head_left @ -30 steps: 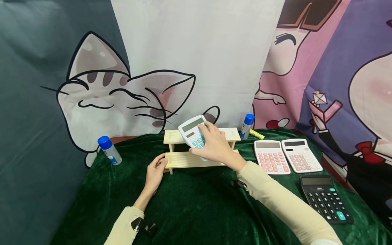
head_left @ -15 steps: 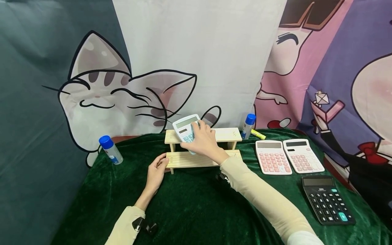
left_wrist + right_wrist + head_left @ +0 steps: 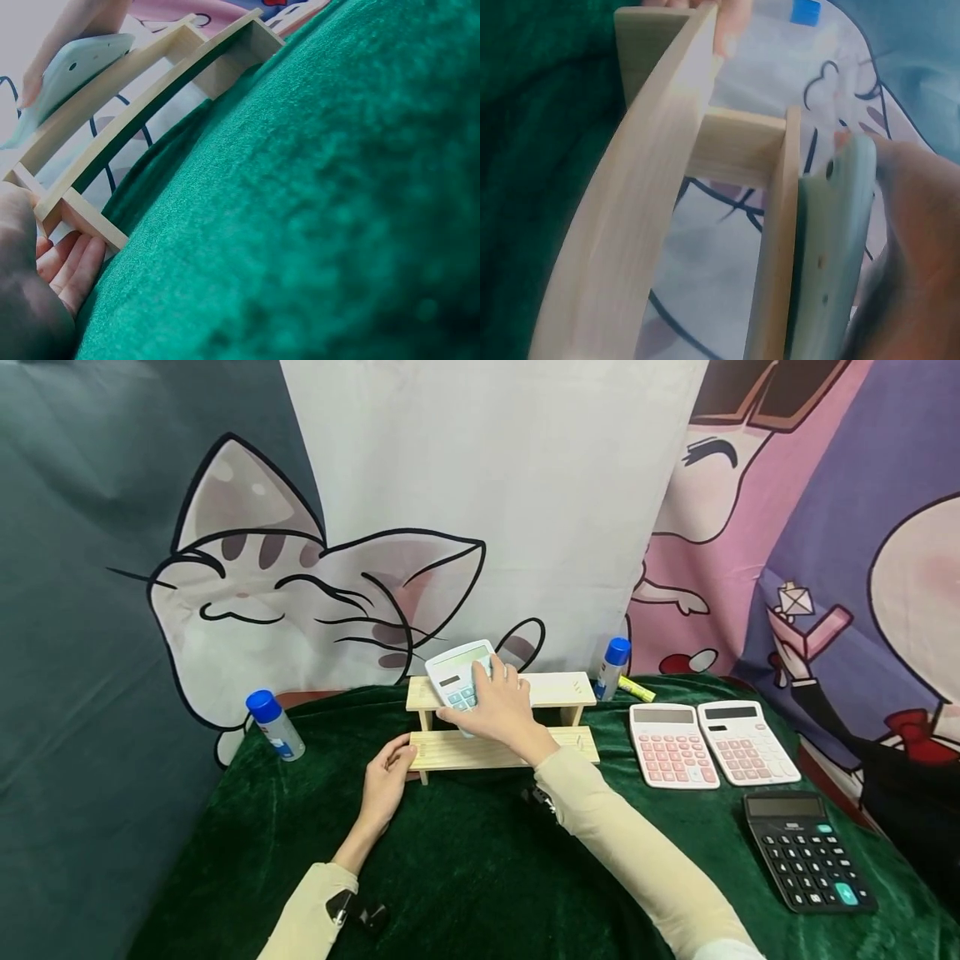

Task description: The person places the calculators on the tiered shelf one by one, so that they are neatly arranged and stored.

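My right hand (image 3: 501, 702) grips a white and light blue calculator (image 3: 453, 678) over the left part of the upper tier of a small two-tier wooden shelf (image 3: 450, 752). The calculator tilts, and its lower keys are hidden behind the hand. In the right wrist view the calculator (image 3: 853, 202) is close against the upper board; whether it touches, I cannot tell. My left hand (image 3: 384, 783) pinches the left end of the lower tier. Its fingers (image 3: 81, 274) reach under the board by the leg in the left wrist view.
Two pink and white calculators (image 3: 675, 752) (image 3: 748, 743) lie right of the shelf, with a black calculator (image 3: 810, 856) nearer. Blue-capped bottles stand left (image 3: 276, 727) and behind right (image 3: 612, 670), beside a yellow stick (image 3: 637, 689). Green cloth (image 3: 465, 868) covers the table; a printed curtain (image 3: 495, 485) hangs behind.
My right hand has carried the calculator leftward over the upper tier, then barely moved in the last half second. My left hand has stayed on the shelf end.
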